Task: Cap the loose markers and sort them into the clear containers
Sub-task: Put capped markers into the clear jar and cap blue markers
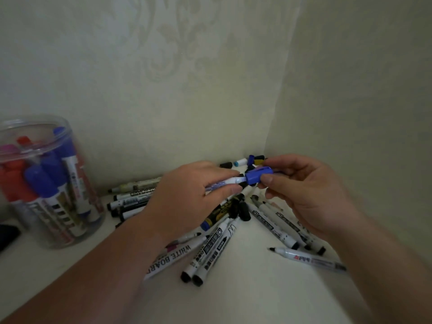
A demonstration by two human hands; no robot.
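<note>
One white-barrelled marker with blue print (219, 183) is held level above the pile at the back corner of the white table (257, 291), where the two walls meet. The left hand (191, 192) has its fingers and thumb curled round the barrel. The right hand (311, 195) pinches one blue plastic cap (257, 177) between thumb and fingertips, and the cap sits on the marker's tip end.

Beneath the hands lies a heap of loose white markers (210, 251), too overlapped to count. Two of them lie side by side with black butt ends toward the front edge. One uncapped marker with a black tip (306, 257) lies apart, toward the right edge. About four loose caps (242, 162) sit right in the corner.

One clear round plastic container (49, 183) stands near the left edge. It holds three blue-capped markers and several red-capped ones, which are blurred.
</note>
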